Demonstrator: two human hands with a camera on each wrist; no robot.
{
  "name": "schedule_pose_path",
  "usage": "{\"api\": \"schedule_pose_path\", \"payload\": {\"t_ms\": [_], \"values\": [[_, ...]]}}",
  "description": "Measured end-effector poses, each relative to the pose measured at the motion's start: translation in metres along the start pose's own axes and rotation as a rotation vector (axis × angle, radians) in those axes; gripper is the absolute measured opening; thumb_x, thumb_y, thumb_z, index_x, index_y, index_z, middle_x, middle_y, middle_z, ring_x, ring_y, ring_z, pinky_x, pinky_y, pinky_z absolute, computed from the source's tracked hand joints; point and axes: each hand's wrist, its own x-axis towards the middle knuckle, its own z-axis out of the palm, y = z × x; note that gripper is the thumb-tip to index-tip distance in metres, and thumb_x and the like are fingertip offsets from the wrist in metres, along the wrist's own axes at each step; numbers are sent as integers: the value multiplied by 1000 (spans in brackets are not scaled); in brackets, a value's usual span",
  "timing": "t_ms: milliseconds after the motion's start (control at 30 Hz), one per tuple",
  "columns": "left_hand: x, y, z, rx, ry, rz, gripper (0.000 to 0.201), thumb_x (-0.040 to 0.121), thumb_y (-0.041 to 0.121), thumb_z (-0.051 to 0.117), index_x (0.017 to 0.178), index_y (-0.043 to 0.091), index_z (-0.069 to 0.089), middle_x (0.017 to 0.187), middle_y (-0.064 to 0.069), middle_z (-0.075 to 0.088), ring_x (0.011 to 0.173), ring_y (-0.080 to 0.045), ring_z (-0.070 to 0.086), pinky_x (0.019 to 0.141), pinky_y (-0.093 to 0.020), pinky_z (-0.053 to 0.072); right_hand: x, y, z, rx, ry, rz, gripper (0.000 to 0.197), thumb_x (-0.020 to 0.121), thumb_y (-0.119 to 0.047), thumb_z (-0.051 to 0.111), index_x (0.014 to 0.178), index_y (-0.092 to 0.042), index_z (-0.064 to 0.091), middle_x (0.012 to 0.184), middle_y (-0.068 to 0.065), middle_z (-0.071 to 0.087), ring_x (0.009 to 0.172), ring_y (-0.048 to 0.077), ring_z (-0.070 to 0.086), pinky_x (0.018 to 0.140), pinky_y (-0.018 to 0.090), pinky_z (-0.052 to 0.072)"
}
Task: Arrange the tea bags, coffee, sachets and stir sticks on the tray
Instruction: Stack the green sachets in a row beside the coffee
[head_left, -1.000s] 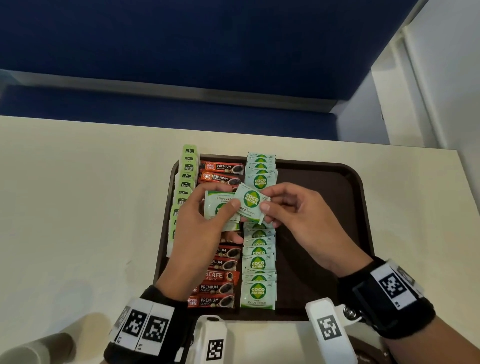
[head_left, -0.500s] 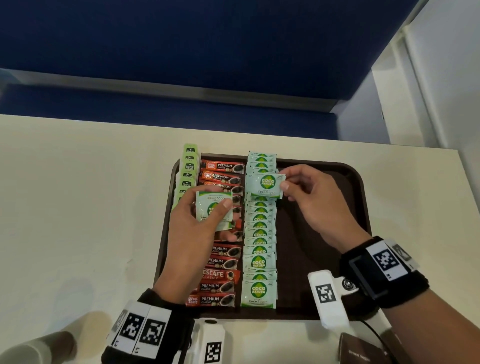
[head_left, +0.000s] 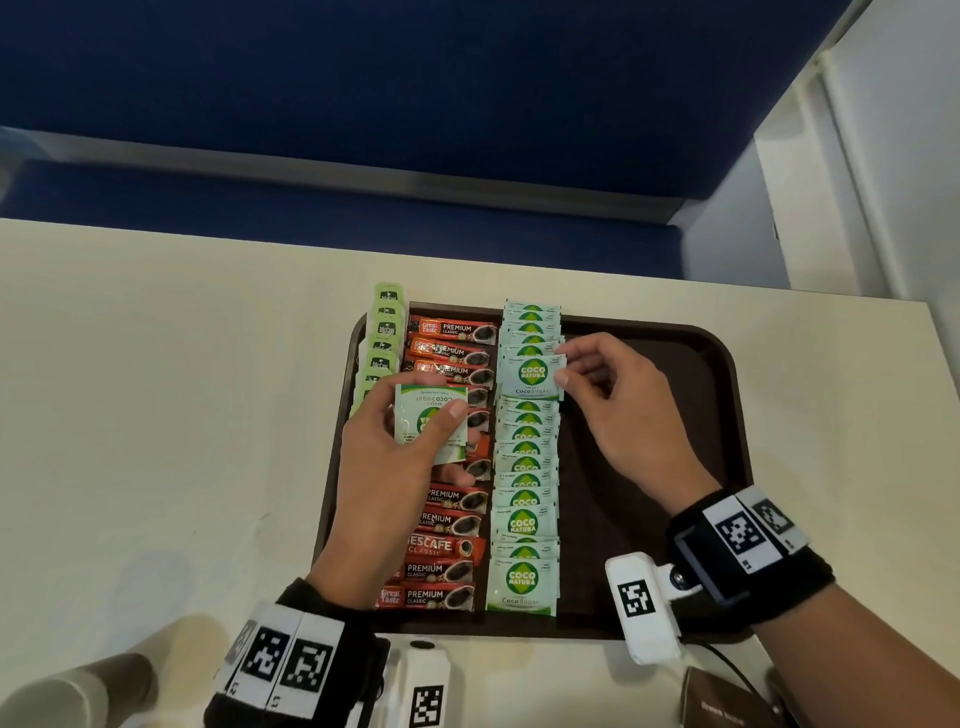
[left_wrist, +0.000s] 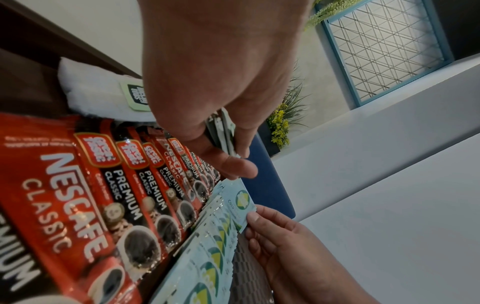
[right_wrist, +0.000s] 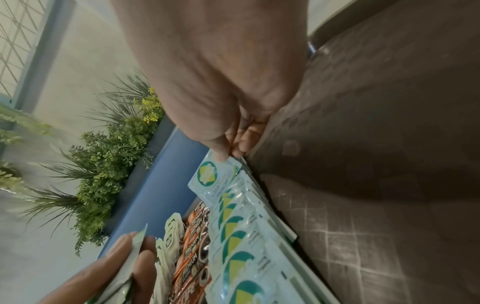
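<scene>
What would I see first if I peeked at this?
Three neat rows on the brown tray: green tea bags at its left edge, red coffee sticks next, pale sugar sachets in the middle. The right hand pinches one sachet over that row; the left hand holds a small stack.

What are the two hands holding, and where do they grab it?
The left hand holds a small stack of sugar sachets across its faces. The right hand pinches one sugar sachet by its right edge.

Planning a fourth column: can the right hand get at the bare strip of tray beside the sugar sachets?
Probably yes: the right hand hovers over that bare strip of tray, nothing lying there, though it pinches a sugar sachet.
</scene>
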Motion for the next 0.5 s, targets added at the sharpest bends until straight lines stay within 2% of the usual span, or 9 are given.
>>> {"api": "schedule_pose_path", "payload": {"t_ms": [167,300,400,500], "values": [[1,0,1,7,-4,3,26,96,14,81,119,19,70,110,-9,80,84,-29,82,55,-36,65,0,2,2,13,17,6,21,97,-11,77,114,-21,71,97,-5,72,83,0,62,75,11,50],[2,0,2,30,3,2,25,95,17,81,117,23,71,115,-8,79,84,-30,82,57,-40,67,0,2,1,8,22,15,25,95,-12,79,115,-22,69,93,-7,71,81,-1,62,75,11,50],[2,0,3,35,-5,-8,26,95,19,81,119,23,70,105,-5,82,79,-31,82,62,-45,69,0,3,0,3,27,24,28,95,-14,80,118,-23,68,92,-8,72,82,0,65,75,10,50],[3,0,5,-21,-27,-30,25,99,17,77,122,20,69,106,-9,82,84,-33,82,62,-41,68,-3,0,-2,14,70,19,26,95,-16,79,117,-21,68,94,-7,71,82,0,64,75,10,51]]}}
